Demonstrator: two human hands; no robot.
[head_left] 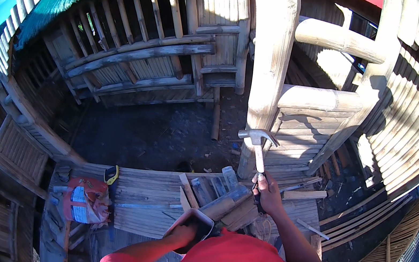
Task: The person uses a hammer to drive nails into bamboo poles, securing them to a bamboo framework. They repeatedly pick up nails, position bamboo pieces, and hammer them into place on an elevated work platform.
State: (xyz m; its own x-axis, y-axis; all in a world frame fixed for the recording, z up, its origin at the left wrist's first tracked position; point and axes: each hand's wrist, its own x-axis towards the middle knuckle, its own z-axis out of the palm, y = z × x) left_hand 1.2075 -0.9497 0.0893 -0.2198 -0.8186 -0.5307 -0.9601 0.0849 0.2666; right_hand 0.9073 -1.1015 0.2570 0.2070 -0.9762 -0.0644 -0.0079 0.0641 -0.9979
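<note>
My right hand [269, 193] is closed around a claw hammer [259, 156], held upright with its metal head at the top, in front of a thick bamboo post. A dark piece shows below that hand's fingers; I cannot tell whether it belongs to the hammer's grip. Close to my body, my left hand [183, 236] reaches into a dark container [205, 215] with a pale rim. Its fingers are lost in shadow, so what they hold, if anything, does not show. Bamboo pieces [225, 200] lie between the two hands on the slatted bamboo bench [138, 196].
On the left of the bench sit a red-and-white bag [87, 201] and a yellow-and-black saw handle [111, 174]. The thick bamboo post [273, 51] rises just beyond the hammer, joined to a railing [318, 97]. Long slats [369, 218] lie at lower right. Bamboo walls surround a dark floor [150, 131].
</note>
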